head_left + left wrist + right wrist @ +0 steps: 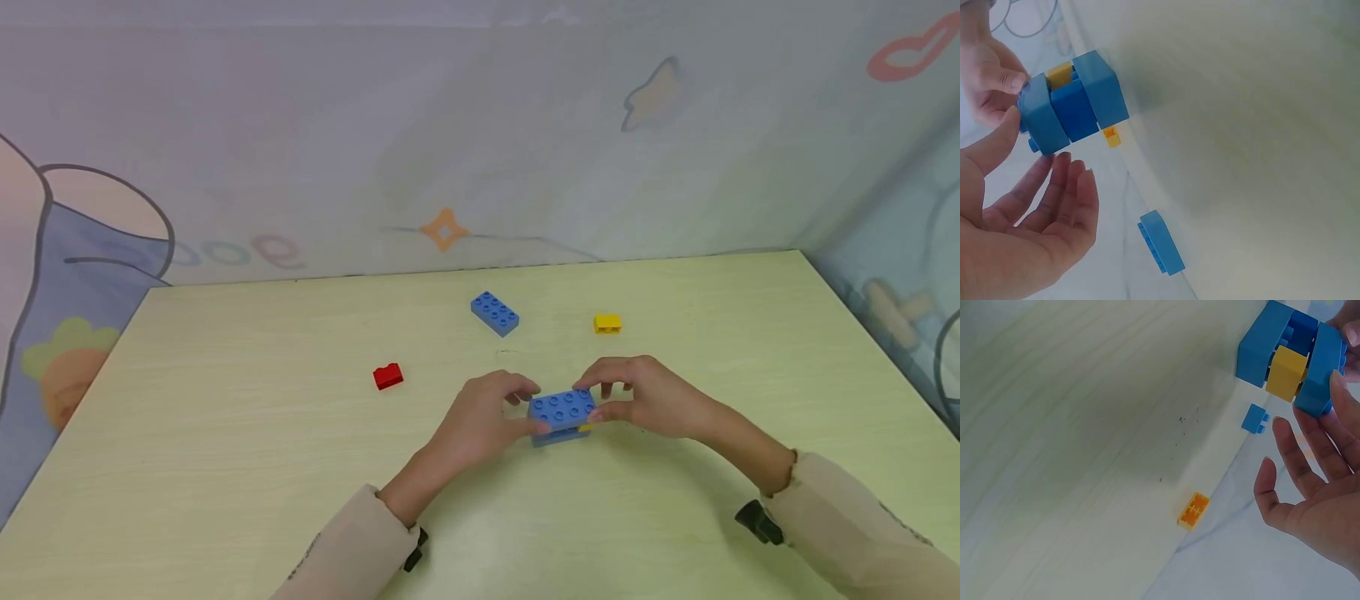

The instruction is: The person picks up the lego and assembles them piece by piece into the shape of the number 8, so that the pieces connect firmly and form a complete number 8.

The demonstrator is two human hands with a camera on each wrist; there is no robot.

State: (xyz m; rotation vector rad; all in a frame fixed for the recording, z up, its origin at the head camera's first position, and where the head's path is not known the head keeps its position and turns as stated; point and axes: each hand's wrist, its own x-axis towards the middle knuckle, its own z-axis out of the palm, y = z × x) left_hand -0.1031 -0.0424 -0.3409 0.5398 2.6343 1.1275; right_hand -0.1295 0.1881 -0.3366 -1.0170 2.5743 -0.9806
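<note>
The fingertips of the left hand (480, 421) and the right hand (648, 398) pinch the two short ends of a small stack of plastic studded building bricks (561, 415), thumbs on the near side and the other fingers curled over the far top edge; the left wrist view shows the left thumb and fingers (1063, 187) fairly straight, only their tips at the stack (1072, 103), and the right wrist view shows the right fingers (1310, 465) likewise meeting the top brick at their tips. The stack stands on the pale wooden table (225, 467), near its middle and just in front of the person: a blue eight-stud brick on top, a blue brick beneath, a smaller blue brick and a yellow one (1286, 374) sandwiched between. It looks light, rigid and smooth, likely to slip under a loose grip and to come apart if pulled at one layer, so holding it by the short ends or squeezing top and bottom together seems safest. Farther out lie a loose blue eight-stud brick (495, 313), a small yellow brick (607, 323) and a small red brick (387, 377), all well apart from the hands, before a cartoon-printed backdrop (450, 125)
</note>
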